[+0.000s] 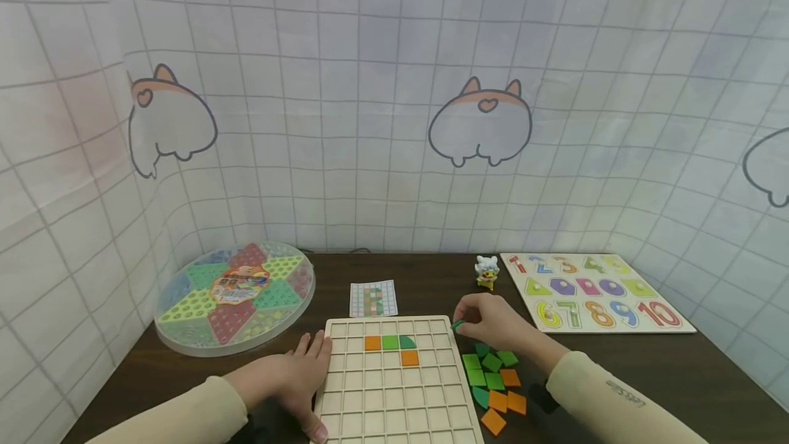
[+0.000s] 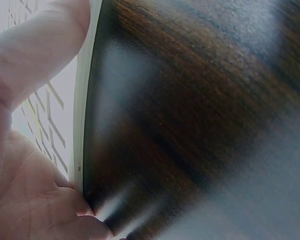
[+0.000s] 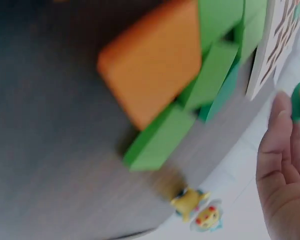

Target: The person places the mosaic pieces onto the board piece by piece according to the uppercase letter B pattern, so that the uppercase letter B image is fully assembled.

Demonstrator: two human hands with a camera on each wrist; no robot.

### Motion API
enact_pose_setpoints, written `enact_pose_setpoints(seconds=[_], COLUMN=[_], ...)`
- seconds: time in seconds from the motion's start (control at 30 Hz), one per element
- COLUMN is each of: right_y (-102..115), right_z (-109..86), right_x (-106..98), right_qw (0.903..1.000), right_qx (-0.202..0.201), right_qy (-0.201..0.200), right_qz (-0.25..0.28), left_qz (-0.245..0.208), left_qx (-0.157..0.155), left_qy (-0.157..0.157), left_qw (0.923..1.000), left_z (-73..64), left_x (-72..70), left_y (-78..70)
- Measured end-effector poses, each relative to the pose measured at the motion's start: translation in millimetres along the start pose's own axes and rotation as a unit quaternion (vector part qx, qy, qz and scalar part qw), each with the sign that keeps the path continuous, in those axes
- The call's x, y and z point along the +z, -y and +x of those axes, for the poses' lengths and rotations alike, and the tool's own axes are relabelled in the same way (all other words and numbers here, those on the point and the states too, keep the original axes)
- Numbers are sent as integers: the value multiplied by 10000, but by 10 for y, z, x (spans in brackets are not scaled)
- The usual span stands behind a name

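Observation:
A pale wooden grid board lies in front of the person. In its upper rows sit an orange square tile, a light green square tile, a dark green rounded tile and another orange square. The left hand rests along the board's left edge, thumb on the near side, fingers stretched. By the upper right corner the right hand pinches a dark green tile between thumb and fingers. Loose green tiles and orange tiles lie right of the board.
Behind the board is a pattern card. A round Chinese checkers board stands at the left. A small figurine and a number puzzle board are at the back right. A white gridded curtain hangs behind the table.

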State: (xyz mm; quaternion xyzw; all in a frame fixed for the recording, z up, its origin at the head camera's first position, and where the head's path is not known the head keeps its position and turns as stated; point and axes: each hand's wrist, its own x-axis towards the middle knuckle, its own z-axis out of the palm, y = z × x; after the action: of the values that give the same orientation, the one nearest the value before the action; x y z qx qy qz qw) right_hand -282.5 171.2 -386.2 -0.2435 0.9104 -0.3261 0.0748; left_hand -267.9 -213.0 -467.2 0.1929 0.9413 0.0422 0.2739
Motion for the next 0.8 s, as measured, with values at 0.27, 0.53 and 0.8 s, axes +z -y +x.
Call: enact_pose_setpoints(seconds=[0.27, 0.53, 0.8], right_y=[114, 171, 219], right_z=[-31, -49, -80], right_x=[99, 126, 126], right_qw=[9964, 9962, 9947], right_qx=[-185, -102, -191], right_qy=[455, 301, 535], right_qz=[695, 807, 859], left_qz=[-26, 3, 43], left_qx=[19, 41, 10], left_qy=[-33, -66, -63], left_qw=[10000, 10000, 10000], left_z=[14, -27, -56], left_x=[5, -12, -33], left_y=[15, -17, -47])
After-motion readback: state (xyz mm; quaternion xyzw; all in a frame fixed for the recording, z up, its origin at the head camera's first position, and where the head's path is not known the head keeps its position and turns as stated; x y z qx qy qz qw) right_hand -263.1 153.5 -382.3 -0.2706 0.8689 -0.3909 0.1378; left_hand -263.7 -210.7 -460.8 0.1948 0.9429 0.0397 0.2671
